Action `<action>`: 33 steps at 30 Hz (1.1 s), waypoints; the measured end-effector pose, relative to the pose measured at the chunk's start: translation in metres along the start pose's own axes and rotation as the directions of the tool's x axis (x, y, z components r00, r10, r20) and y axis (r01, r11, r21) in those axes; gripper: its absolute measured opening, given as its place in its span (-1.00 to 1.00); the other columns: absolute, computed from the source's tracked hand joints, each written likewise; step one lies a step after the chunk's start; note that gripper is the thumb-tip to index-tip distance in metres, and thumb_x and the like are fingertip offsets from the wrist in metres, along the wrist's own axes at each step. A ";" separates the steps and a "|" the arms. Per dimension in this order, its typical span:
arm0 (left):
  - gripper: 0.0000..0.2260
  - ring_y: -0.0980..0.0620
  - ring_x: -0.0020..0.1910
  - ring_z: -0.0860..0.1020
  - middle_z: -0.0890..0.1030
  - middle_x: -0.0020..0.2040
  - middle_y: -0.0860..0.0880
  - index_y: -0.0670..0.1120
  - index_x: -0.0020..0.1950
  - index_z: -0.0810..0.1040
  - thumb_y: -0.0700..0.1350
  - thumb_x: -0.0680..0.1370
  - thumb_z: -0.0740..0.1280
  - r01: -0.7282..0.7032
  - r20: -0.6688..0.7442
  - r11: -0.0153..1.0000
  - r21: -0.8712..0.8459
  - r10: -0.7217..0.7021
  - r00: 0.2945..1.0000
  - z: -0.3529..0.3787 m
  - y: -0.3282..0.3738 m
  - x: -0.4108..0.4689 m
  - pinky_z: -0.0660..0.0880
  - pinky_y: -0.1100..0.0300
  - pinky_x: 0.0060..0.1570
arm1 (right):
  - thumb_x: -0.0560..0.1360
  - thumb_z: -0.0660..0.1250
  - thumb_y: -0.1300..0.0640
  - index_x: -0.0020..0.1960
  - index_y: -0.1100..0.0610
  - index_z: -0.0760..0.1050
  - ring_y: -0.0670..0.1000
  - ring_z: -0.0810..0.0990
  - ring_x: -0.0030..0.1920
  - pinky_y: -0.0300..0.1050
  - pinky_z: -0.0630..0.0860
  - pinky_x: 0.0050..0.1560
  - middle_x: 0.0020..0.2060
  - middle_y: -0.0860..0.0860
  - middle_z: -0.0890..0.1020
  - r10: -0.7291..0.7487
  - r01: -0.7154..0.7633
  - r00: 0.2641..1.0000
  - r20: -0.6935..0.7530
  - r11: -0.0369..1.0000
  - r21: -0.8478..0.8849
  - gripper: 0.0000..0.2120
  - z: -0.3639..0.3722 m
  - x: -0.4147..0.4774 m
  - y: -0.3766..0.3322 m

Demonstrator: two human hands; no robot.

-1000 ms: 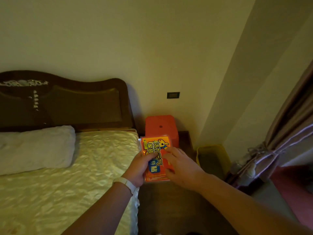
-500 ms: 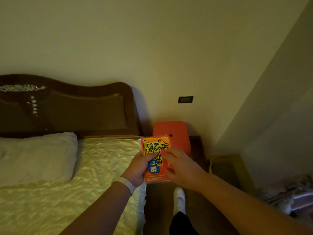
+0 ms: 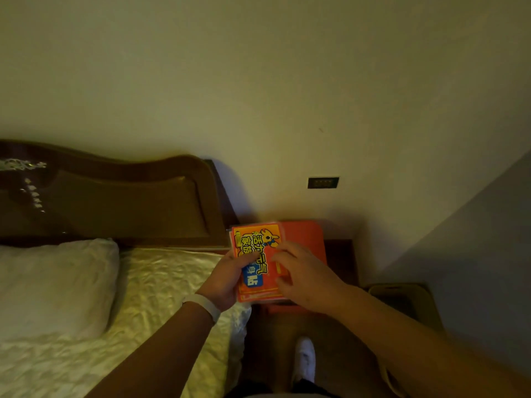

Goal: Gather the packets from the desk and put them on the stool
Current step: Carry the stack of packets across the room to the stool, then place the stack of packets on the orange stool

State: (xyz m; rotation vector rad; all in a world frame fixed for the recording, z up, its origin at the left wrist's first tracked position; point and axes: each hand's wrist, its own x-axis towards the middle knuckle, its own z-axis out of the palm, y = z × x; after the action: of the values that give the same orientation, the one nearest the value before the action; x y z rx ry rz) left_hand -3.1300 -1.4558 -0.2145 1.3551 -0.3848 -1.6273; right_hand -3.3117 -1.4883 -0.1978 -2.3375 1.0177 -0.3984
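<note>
A stack of orange packets [image 3: 258,248] with yellow and blue print is held in front of me, above the orange stool [image 3: 304,234]. My left hand [image 3: 227,280] grips the stack's left edge, thumb across the front. My right hand [image 3: 304,277] holds its right side, fingers spread over the face. The stool stands by the wall between the bed and a bin; the packets and my hands hide most of its top. Whether the stack touches the stool I cannot tell.
The bed [image 3: 161,285] with a shiny cover and a white pillow [image 3: 54,282] lies to the left under a dark wooden headboard [image 3: 120,202]. A yellow bin [image 3: 402,297] sits right of the stool. My white sock [image 3: 304,360] is on the wooden floor below.
I have stepped closer to the stool and the view has swung left. The packets, still in both hands, now overlap the stool's top. The curtain has left the view.
</note>
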 end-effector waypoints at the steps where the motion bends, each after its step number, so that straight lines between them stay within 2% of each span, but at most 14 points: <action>1: -0.70 -0.14 -0.23 0.69 0.71 -0.07 -0.24 -0.25 0.18 0.57 -0.25 0.45 0.38 0.002 -0.001 1.000 -0.002 -0.002 1.000 0.001 0.003 0.005 0.64 -0.03 -0.16 | 0.41 0.34 0.13 0.24 0.12 0.45 0.08 0.41 0.26 0.00 0.38 0.30 0.27 0.08 0.44 0.005 -0.005 1.000 0.001 1.000 0.015 -0.60 0.000 0.005 0.004; 5: -0.70 -0.14 -0.23 0.69 0.71 -0.06 -0.25 -0.26 0.16 0.58 -0.24 0.44 0.39 0.022 0.010 1.000 0.014 -0.022 1.000 0.002 0.016 0.024 0.63 -0.03 -0.15 | 0.40 0.36 0.13 0.19 0.09 0.47 0.04 0.42 0.24 -0.09 0.38 0.29 0.24 0.04 0.44 0.052 -0.053 0.999 0.015 0.995 0.086 -0.64 0.002 0.021 0.016; 13: -0.76 -0.12 -0.24 0.70 0.72 -0.09 -0.23 -0.24 0.12 0.60 -0.24 0.46 0.38 0.092 -0.016 0.995 0.037 -0.092 0.996 -0.012 0.026 0.065 0.64 -0.03 -0.15 | 0.37 0.40 0.24 0.23 0.10 0.47 -0.04 0.47 0.04 -0.22 0.41 0.10 0.04 -0.05 0.42 0.338 -0.313 0.941 -0.003 0.876 0.368 -0.56 0.011 0.059 0.026; 15: -0.78 -0.12 -0.24 0.70 0.72 -0.10 -0.22 -0.23 0.12 0.60 -0.25 0.48 0.36 0.112 -0.006 0.992 0.063 -0.111 0.994 -0.017 0.030 0.078 0.64 -0.04 -0.15 | 0.34 0.41 0.22 0.21 0.10 0.46 0.01 0.51 0.08 -0.06 0.47 0.17 0.05 -0.02 0.45 0.418 -0.376 0.908 -0.012 0.828 0.416 -0.55 0.016 0.070 0.031; 18: -0.75 -0.14 -0.21 0.70 0.71 -0.07 -0.23 -0.23 0.19 0.56 -0.27 0.52 0.33 0.128 0.039 0.988 0.085 -0.132 0.990 -0.025 0.037 0.096 0.63 -0.09 -0.11 | 0.23 0.38 0.03 0.16 0.05 0.46 0.04 0.56 0.07 0.10 0.52 0.14 0.06 0.04 0.55 0.571 -0.496 0.821 0.020 0.696 0.519 -0.51 0.028 0.087 0.039; 19: -0.76 -0.14 -0.21 0.70 0.72 -0.07 -0.22 -0.24 0.20 0.56 -0.28 0.53 0.32 0.131 0.057 0.988 0.079 -0.136 0.989 -0.027 0.040 0.101 0.63 -0.09 -0.11 | 0.23 0.39 0.01 0.15 0.05 0.45 0.04 0.58 0.06 0.11 0.53 0.12 0.05 0.05 0.57 0.606 -0.520 0.795 0.031 0.654 0.550 -0.50 0.031 0.092 0.042; 22: -0.78 -0.13 -0.21 0.70 0.72 -0.09 -0.22 -0.22 0.15 0.58 -0.29 0.53 0.30 0.142 0.133 0.988 0.066 -0.150 0.980 -0.030 0.048 0.115 0.64 -0.07 -0.13 | 0.34 0.47 0.16 0.26 0.12 0.39 0.05 0.60 0.06 0.07 0.53 0.13 0.09 0.05 0.59 0.688 -0.578 0.721 0.085 0.530 0.620 -0.48 0.035 0.107 0.049; 24: -0.82 -0.13 -0.23 0.71 0.73 -0.12 -0.21 -0.20 0.10 0.58 -0.31 0.53 0.28 0.169 0.174 0.984 0.058 -0.177 0.969 -0.033 0.051 0.126 0.66 -0.03 -0.21 | 0.36 0.47 0.14 0.30 0.12 0.37 0.04 0.60 0.05 0.10 0.54 0.12 0.11 0.05 0.59 0.746 -0.588 0.660 0.090 0.438 0.680 -0.45 0.039 0.117 0.057; 27: -0.83 -0.10 -0.27 0.71 0.73 -0.17 -0.19 -0.19 0.08 0.57 -0.35 0.56 0.25 0.207 0.198 0.975 0.081 -0.219 0.955 -0.034 0.051 0.148 0.64 0.04 -0.32 | 0.41 0.43 0.25 0.20 0.15 0.48 0.00 0.63 -0.05 0.02 0.58 0.02 0.02 0.05 0.64 0.794 -0.606 0.588 0.154 0.306 0.734 -0.63 0.049 0.132 0.071; 30: -0.83 -0.08 -0.29 0.71 0.73 -0.20 -0.17 -0.21 0.09 0.56 -0.37 0.56 0.24 0.232 0.176 0.966 0.113 -0.249 0.952 -0.033 0.043 0.171 0.63 0.07 -0.35 | 0.39 0.44 0.25 0.12 0.19 0.53 0.04 0.64 -0.12 0.00 0.59 -0.10 -0.04 0.08 0.66 0.818 -0.649 0.538 0.203 0.248 0.719 -0.69 0.062 0.142 0.090; 33: -0.78 -0.12 -0.23 0.70 0.72 -0.12 -0.19 -0.23 0.18 0.54 -0.34 0.54 0.31 0.251 0.102 0.953 0.168 -0.270 0.957 -0.034 0.029 0.202 0.65 -0.01 -0.25 | 0.35 0.44 0.21 0.07 0.11 0.53 0.10 0.65 -0.06 0.16 0.61 -0.02 -0.02 0.09 0.66 0.831 -0.687 0.504 0.235 0.221 0.693 -0.70 0.077 0.153 0.118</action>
State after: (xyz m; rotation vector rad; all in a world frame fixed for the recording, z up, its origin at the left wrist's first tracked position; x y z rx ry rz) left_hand -3.0732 -1.6227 -0.3234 1.4727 -0.4254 -1.9411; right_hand -3.2418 -1.6393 -0.3223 -0.8582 1.6020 -0.4837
